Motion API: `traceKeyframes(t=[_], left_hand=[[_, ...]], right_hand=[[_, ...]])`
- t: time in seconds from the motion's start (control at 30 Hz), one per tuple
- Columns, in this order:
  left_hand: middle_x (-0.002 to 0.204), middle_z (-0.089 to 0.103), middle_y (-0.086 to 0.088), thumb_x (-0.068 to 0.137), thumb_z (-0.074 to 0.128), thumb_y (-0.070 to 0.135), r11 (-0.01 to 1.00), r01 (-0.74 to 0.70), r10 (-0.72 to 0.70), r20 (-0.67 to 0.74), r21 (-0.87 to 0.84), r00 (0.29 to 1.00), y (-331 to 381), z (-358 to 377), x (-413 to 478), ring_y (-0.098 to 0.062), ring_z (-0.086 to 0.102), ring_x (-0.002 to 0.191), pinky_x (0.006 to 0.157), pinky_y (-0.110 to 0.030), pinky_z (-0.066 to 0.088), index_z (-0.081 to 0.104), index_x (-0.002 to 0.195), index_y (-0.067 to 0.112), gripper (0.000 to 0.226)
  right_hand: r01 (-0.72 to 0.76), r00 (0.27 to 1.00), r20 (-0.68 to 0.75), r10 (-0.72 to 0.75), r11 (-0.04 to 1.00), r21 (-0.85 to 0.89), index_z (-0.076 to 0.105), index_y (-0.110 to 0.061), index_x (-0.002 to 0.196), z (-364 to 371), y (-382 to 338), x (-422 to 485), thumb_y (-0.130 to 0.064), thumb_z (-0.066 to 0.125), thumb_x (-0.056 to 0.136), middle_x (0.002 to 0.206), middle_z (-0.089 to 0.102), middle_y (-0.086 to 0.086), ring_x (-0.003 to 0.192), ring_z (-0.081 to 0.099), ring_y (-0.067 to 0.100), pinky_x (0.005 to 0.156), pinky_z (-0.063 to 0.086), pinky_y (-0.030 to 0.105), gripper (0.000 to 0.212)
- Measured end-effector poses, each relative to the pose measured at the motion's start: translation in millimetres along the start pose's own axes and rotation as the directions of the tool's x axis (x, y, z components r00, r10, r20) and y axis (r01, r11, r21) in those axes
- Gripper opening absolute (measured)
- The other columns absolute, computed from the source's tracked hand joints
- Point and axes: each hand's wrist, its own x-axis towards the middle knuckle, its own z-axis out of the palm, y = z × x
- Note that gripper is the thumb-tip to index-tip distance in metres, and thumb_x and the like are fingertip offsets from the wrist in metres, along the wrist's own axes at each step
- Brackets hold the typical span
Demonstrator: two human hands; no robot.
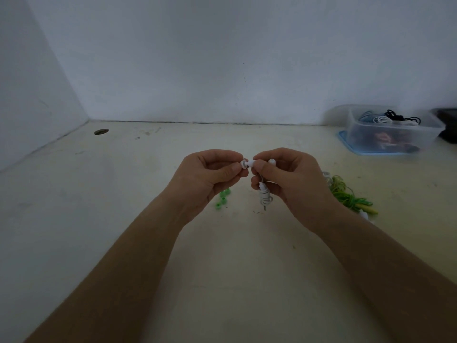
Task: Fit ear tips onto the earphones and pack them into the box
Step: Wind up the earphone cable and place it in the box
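— A: The forearms (128, 263) come in from the bottom corners of the frame and meet at centre. Why hold the work so high off the table (148, 219)?

— B: To bring small parts nearer the eye, I'd judge. The left hand (210, 174) pinches a white ear tip (243, 164) between thumb and forefinger.

— A: And the right hand (291, 179)?

— B: It grips a white earbud (252, 163), nozzle pointing left at the tip (touching or just short, too small to tell). The second earbud (272, 161) pokes out above the fingers. The wound cable (264, 194) hangs below them, bundled so it can't snag.

— A: The green bits?

— B: Loose green ear tips (223, 198) lie below the left hand; green earphones (346, 194) lie right of centre, probably next.

— A: The box?

— B: A clear plastic box (393, 129), upper right, stands on its blue lid (346, 142) with cables inside, well apart from the hands.
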Motion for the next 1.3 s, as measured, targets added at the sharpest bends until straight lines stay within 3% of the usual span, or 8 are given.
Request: traceKeyframes(t=[0.23, 0.63, 0.93, 1.07, 1.3], left_hand=[[0.09, 0.076, -0.015, 0.069, 0.071, 0.005, 0.999, -0.008, 0.008, 0.003, 0.032, 1.0, 0.5, 1.0, -1.0, -0.022, 0.074, 0.083, 0.075, -0.023, 0.058, 0.072, 0.093, 0.004, 0.024], [0.093, 0.076, -0.016, 0.075, 0.07, 0.001, 0.995, -0.02, 0.018, 0.022, 0.102, 1.0, 1.2, -1.4, -2.2, -0.023, 0.074, 0.086, 0.078, -0.025, 0.058, 0.074, 0.093, 0.007, 0.019], [0.088, 0.076, -0.014, 0.065, 0.075, 0.011, 0.987, -0.025, 0.024, 0.008, 0.161, 1.0, 3.1, 1.2, -4.9, -0.022, 0.074, 0.082, 0.076, -0.026, 0.058, 0.073, 0.089, 0.007, 0.025], [0.084, 0.076, -0.012, 0.064, 0.076, 0.012, 0.984, -0.023, 0.018, 0.03, 0.176, 0.999, 2.9, 0.6, -5.5, -0.022, 0.074, 0.079, 0.072, -0.024, 0.057, 0.073, 0.086, 0.009, 0.023], [0.085, 0.076, -0.013, 0.062, 0.078, 0.015, 0.981, -0.022, 0.017, 0.031, 0.194, 0.999, 2.0, 0.5, -5.8, -0.022, 0.074, 0.081, 0.074, -0.025, 0.058, 0.073, 0.086, 0.008, 0.026]], right_hand=[[0.002, 1.0, 0.008, -0.002, 1.0, -0.022, 0.071, 0.004, 0.099, -0.6, 0.2, 0.3, -0.004, 0.071, 0.088, 0.083, 0.07, 0.026, 0.067, 0.068, 0.025, 0.078, 0.06, 0.048, 0.014], [0.005, 1.0, -0.016, -0.007, 0.995, -0.098, 0.072, 0.003, 0.1, -2.7, 0.2, 0.7, -0.005, 0.07, 0.089, 0.086, 0.07, 0.03, 0.068, 0.068, 0.025, 0.078, 0.06, 0.052, 0.014], [-0.037, 0.998, 0.057, 0.04, 0.998, -0.058, 0.075, -0.002, 0.097, -5.0, 1.0, 2.6, -0.011, 0.073, 0.084, 0.078, 0.071, 0.018, 0.066, 0.067, 0.022, 0.075, 0.059, 0.043, 0.016], [-0.047, 0.99, 0.135, 0.05, 0.999, -0.027, 0.075, -0.003, 0.093, -7.3, -1.3, 3.1, -0.02, 0.073, 0.074, 0.073, 0.069, 0.015, 0.064, 0.065, 0.02, 0.064, 0.057, 0.029, 0.026], [-0.025, 0.987, 0.16, 0.031, 0.999, -0.037, 0.073, -0.001, 0.092, -9.0, 1.0, 3.1, -0.02, 0.073, 0.075, 0.075, 0.069, 0.014, 0.064, 0.064, 0.02, 0.065, 0.058, 0.031, 0.026]])
